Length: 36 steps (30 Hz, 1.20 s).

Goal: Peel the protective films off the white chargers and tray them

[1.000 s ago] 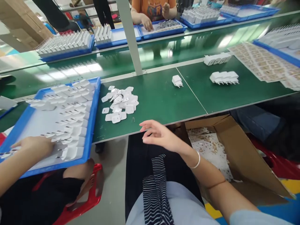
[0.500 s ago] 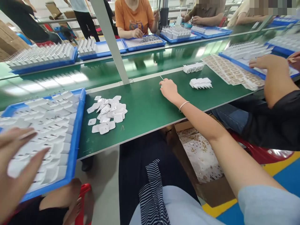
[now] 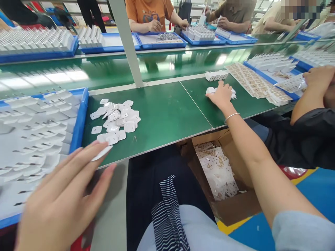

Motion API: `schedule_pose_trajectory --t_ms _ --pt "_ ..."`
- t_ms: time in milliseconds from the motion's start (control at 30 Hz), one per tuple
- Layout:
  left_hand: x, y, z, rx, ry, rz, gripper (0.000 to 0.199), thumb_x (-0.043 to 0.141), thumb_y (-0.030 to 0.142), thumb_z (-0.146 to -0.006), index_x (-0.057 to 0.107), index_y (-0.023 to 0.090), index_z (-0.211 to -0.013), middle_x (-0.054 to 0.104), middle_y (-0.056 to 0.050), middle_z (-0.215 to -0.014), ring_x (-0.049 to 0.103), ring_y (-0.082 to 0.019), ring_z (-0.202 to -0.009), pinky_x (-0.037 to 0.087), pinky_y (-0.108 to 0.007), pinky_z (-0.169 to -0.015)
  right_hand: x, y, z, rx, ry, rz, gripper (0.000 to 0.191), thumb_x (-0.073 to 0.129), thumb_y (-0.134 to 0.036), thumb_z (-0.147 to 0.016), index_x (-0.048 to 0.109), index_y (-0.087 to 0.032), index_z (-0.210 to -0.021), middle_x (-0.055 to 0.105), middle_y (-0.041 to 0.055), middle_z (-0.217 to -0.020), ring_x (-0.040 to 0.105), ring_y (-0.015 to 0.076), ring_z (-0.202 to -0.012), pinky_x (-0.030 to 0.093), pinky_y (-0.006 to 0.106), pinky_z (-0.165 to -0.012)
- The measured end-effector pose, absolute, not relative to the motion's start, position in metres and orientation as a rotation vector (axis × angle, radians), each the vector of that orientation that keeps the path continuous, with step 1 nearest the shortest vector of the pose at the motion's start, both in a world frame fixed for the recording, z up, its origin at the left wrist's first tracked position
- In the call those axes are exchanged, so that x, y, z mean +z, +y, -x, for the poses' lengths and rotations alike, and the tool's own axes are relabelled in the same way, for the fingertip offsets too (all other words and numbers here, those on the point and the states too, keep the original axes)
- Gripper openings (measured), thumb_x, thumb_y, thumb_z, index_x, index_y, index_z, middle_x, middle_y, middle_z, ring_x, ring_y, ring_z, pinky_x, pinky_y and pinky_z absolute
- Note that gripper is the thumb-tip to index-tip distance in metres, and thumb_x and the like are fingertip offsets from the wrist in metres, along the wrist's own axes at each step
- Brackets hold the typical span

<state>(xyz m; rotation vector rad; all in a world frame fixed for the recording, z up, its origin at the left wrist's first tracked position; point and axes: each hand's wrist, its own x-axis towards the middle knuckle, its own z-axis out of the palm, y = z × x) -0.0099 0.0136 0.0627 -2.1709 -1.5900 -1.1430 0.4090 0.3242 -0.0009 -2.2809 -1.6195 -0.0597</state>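
My left hand (image 3: 68, 191) is at the lower left, close to the blue tray (image 3: 83, 115) of white housings. A thin white plate (image 3: 102, 152) rests against its fingers, and the thumb is held apart below it. Out at the right, my right hand (image 3: 222, 94) is over a white block of joined housings (image 3: 210, 90), fingers and thumb at its two ends. Behind that hand stands a second white block (image 3: 216, 75). Small white plates (image 3: 119, 118) lie in a loose pile on the green table (image 3: 162, 115).
Sticker sheets (image 3: 258, 83) lie beside another blue tray (image 3: 272, 82) at the right, where a person's hand (image 3: 319, 82) holds a sheet. An open cardboard box (image 3: 235, 209) is below the table edge. A post (image 3: 128, 45) rises behind the table.
My right hand has moved right, onto the white block. My left hand has come right and lower, away from above the tray, with the plate at its fingers. The view has shifted slightly.
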Motion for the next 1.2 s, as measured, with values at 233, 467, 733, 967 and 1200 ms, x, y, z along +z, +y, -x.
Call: schedule_pose_trajectory --t_ms 233,467,733,967,1200 --pt "0.021 0.045 -0.066 -1.425 -1.721 2.564 0.033 0.073 0.024 -0.088 0.07 0.026 -0.121 0.072 -0.004 -0.128 0.071 -0.022 -0.116 0.058 -0.037 -0.107 0.002 0.312 -0.391 0.154 -1.595 2.182 0.084 0.08 -0.024 -0.069 0.04 -0.005 -0.14 0.061 0.0278 -0.127 0.055 0.044 -0.124 0.04 0.057 -0.105" --pt "-0.033 0.07 -0.127 -2.801 -2.129 2.147 0.067 0.084 0.042 -0.077 0.058 0.025 -0.136 0.042 -0.013 -0.159 0.056 -0.031 -0.139 0.045 -0.045 -0.12 -0.026 0.187 -0.313 0.299 -1.694 1.014 0.074 0.076 -0.03 -0.072 0.036 -0.025 -0.134 0.05 0.0136 -0.135 0.06 0.0282 -0.122 0.055 0.044 -0.095" --pt "-0.015 0.062 -0.145 -2.936 -2.001 2.01 0.057 0.084 0.03 -0.078 0.065 0.022 -0.132 0.059 -0.012 -0.146 0.051 -0.031 -0.142 0.04 -0.047 -0.123 -0.04 0.082 -0.232 0.382 -1.521 0.652 0.07 0.068 -0.012 -0.079 0.037 -0.034 -0.137 0.055 0.0126 -0.14 0.058 0.0326 -0.127 0.052 0.065 -0.099" --pt "-0.012 0.051 -0.119 -2.89 -1.812 2.079 0.04 0.086 0.021 -0.074 0.076 0.02 -0.113 0.068 -0.01 -0.135 0.064 -0.028 -0.128 0.051 -0.042 -0.113 -0.038 0.074 -0.241 0.531 -1.642 0.463 0.078 0.067 -0.004 -0.071 0.042 -0.032 -0.139 0.058 0.0109 -0.142 0.059 0.0329 -0.128 0.049 0.064 -0.103" --pt "-0.008 0.032 -0.077 -2.971 -1.522 2.659 0.043 0.084 0.023 -0.076 0.074 0.025 -0.118 0.072 -0.01 -0.129 0.075 -0.029 -0.107 0.065 -0.038 -0.087 -0.01 0.083 -0.261 1.213 -1.457 0.636 0.02 0.073 -0.022 -0.087 0.07 -0.026 -0.106 0.064 0.0025 -0.093 0.062 0.0166 -0.084 0.053 0.029 -0.067"
